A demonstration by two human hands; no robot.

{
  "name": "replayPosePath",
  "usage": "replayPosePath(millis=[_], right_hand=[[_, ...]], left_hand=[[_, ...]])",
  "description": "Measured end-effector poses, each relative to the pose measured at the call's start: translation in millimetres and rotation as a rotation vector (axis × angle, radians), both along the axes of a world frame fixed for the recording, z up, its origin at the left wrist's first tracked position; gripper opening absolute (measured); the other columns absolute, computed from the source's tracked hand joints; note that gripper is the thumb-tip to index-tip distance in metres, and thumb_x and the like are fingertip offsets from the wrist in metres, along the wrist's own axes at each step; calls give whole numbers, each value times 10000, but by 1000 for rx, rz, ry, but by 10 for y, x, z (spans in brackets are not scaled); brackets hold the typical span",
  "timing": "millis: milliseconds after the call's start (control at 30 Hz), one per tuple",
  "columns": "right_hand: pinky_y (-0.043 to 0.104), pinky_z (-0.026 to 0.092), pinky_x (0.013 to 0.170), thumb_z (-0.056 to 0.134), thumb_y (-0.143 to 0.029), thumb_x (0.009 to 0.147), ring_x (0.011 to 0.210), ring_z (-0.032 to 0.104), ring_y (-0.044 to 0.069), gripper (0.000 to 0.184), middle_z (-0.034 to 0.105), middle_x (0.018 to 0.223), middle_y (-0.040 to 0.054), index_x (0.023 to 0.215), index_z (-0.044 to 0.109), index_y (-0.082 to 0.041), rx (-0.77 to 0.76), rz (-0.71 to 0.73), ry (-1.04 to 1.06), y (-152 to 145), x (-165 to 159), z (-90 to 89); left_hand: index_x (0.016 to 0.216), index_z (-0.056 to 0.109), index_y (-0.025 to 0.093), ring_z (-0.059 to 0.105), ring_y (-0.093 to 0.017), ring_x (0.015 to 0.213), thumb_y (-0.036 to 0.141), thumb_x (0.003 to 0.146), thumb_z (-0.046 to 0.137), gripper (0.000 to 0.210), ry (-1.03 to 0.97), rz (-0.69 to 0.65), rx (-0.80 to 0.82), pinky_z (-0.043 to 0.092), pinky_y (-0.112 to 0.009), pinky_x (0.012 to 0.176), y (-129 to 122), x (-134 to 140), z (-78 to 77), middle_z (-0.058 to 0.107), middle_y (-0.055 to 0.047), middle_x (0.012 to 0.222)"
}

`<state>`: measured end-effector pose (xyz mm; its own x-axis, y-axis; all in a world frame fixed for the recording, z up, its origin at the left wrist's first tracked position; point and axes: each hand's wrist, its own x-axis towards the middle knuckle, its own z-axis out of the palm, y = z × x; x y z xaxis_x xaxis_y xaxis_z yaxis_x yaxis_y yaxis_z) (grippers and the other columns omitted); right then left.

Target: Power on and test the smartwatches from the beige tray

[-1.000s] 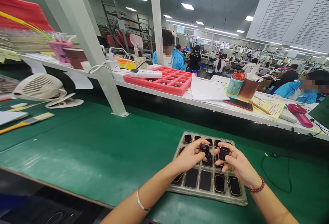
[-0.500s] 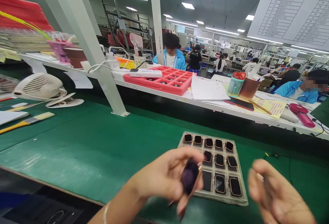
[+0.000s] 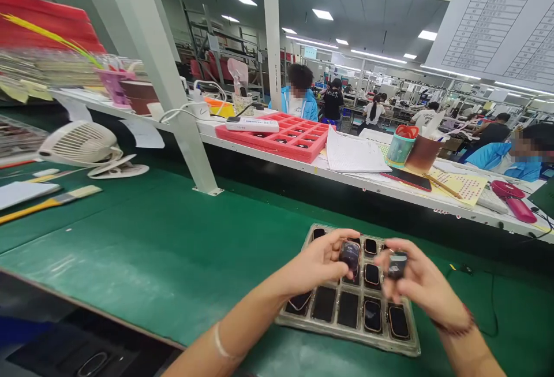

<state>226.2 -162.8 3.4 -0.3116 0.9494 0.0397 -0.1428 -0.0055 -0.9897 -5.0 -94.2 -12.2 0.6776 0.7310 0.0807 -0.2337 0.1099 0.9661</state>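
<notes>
Above the clear plastic tray [image 3: 346, 335] my left hand [image 3: 318, 264] grips a smartwatch body [image 3: 350, 254] by its edges, its dark glassy face toward me. Opposite it, my right hand [image 3: 428, 290] has another dark smartwatch body [image 3: 397, 265] between thumb and fingers, a little blurred. The two pieces are apart from each other. More strapless watch bodies with gold-coloured rims, such as one at the tray's near right corner [image 3: 398, 321], lie in the pockets. Some front pockets, like one [image 3: 348, 309], show only a dark bottom. My hands hide part of the back rows.
On the green bench [image 3: 173, 250], a white fan [image 3: 80, 143] and a brush [image 3: 52, 202] lie at the left. A white post [image 3: 186, 134] rises from it. The shelf behind carries a red foam tray [image 3: 285, 145], papers [image 3: 355, 153] and pen cups [image 3: 401, 146]. Co-workers sit beyond.
Both hands have moved up and closer together over the tray, each holding a watch body. The left hand has turned its piece face toward me. The camera view has shifted slightly.
</notes>
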Motion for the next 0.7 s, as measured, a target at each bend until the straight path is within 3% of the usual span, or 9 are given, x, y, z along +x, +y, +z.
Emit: replayPosePath(millis=[67, 133, 233, 300, 700], right_hand=[[273, 518, 563, 676, -280, 732, 716, 630, 162, 493, 599, 1066, 96, 1185, 483, -246, 51, -13, -41, 380, -45, -209], [242, 498, 511, 608, -345, 787, 654, 633, 146, 351, 625, 1004, 89, 1104, 537, -211, 65, -65, -62, 651, -51, -441], [217, 470, 454, 577, -379, 804, 596, 632, 139, 304, 648, 946, 84, 1035, 566, -181, 72, -113, -81, 827, -22, -727], [226, 487, 476, 598, -360, 790, 632, 643, 148, 321, 643, 985, 84, 1058, 553, -189, 59, -116, -61, 847, -9, -844], [239, 503, 538, 590, -229, 777, 664, 640, 129, 357, 601, 1020, 66, 1121, 496, -218, 77, -48, -88, 840, -34, -995]], left_hand=[[1125, 509, 172, 614, -132, 638, 241, 717, 634, 433, 72, 87, 18, 396, -189, 480, 216, 231, -152, 601, -45, 853], [993, 568, 125, 588, -111, 535, 292, 767, 561, 281, 152, 149, 47, 330, -177, 418, 332, 346, -355, 595, -41, 768], [959, 565, 121, 577, -114, 524, 267, 765, 537, 244, 195, 187, 65, 300, -174, 400, 394, 376, -592, 585, -28, 715], [972, 545, 131, 579, -122, 557, 219, 718, 576, 271, 184, 190, 56, 313, -174, 412, 404, 370, -664, 590, -22, 717], [968, 519, 153, 555, -97, 567, 91, 634, 573, 344, 121, 210, -2, 373, -195, 492, 432, 377, -795, 607, 0, 740]])
